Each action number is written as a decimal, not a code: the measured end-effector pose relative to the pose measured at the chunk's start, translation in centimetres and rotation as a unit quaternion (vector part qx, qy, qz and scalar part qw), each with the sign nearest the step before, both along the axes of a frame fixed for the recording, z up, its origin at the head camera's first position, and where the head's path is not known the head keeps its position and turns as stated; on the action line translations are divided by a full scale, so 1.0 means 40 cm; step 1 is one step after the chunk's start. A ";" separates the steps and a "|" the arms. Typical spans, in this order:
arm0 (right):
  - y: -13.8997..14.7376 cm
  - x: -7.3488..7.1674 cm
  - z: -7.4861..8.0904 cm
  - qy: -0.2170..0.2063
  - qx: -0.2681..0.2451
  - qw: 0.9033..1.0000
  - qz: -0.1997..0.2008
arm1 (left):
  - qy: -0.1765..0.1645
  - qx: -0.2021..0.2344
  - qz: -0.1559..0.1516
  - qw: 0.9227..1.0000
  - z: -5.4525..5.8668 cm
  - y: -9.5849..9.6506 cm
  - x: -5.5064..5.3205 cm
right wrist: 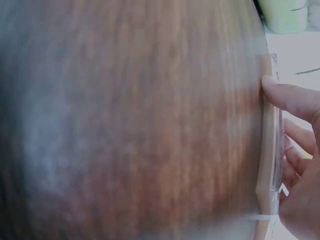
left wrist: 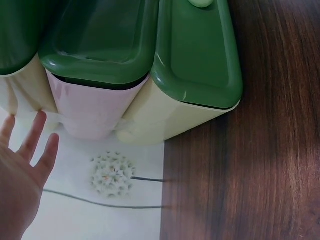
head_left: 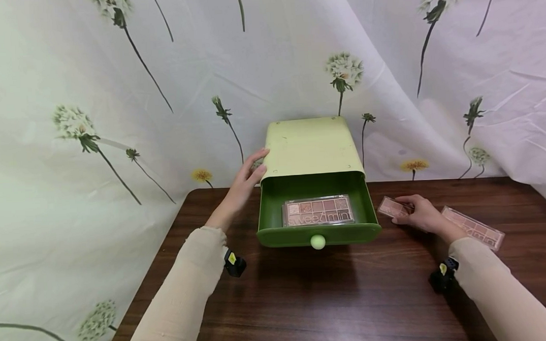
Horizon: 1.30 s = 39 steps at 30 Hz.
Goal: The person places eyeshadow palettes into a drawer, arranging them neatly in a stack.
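Note:
My right hand (head_left: 422, 214) pinches a clear-lidded eyeshadow palette (head_left: 390, 206) between thumb and fingers, to the right of the drawer cabinet (head_left: 310, 146). In the right wrist view the thumb presses one long edge of this palette (right wrist: 268, 145), with the fingers behind it. My left hand (head_left: 246, 179) rests its fingertips against the upper left side of the cabinet, fingers extended in the left wrist view. The green top drawer (head_left: 276, 236) is pulled out. Inside it lies another eyeshadow palette (head_left: 319, 211), pans facing up, lettering on its lid.
A further palette (head_left: 479, 230) lies on the dark wooden table (head_left: 297, 301), partly behind my right wrist. Below the top drawer, the left wrist view shows a pink-bodied unit (left wrist: 95, 107) and a pale yellow one (left wrist: 175, 117), both with green fronts. A flower-printed cloth (head_left: 167, 58) hangs behind.

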State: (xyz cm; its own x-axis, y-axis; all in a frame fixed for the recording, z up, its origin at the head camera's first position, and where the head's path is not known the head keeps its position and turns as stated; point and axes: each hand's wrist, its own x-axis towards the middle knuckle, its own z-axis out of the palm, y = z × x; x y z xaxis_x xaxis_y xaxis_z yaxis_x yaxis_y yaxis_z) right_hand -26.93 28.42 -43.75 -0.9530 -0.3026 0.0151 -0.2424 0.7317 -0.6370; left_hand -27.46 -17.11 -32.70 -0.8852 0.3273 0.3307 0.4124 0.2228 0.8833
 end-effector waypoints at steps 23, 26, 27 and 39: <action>-0.026 0.077 0.085 0.032 -0.014 0.999 -0.037 | -0.010 0.008 0.000 1.000 -0.001 -0.001 -0.003; -0.027 0.096 0.102 0.037 -0.026 0.998 -0.037 | -0.005 0.002 0.000 1.000 0.000 0.001 -0.002; -0.027 0.102 0.109 0.042 -0.029 0.998 -0.038 | -0.004 -0.002 0.000 1.000 0.001 0.001 -0.002; -0.029 0.180 0.198 0.098 -0.008 0.994 -0.040 | -0.015 -0.041 0.015 0.999 0.033 0.004 0.019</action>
State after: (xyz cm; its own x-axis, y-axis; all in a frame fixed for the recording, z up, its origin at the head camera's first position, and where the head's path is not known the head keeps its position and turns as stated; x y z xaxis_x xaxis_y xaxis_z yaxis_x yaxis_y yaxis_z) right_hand -19.72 27.28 -35.82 -0.9523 -0.2233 0.2080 -0.3044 0.7437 -0.5953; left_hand -26.70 -16.94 -31.38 -0.9044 0.3251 0.2763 0.3774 0.3073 0.8736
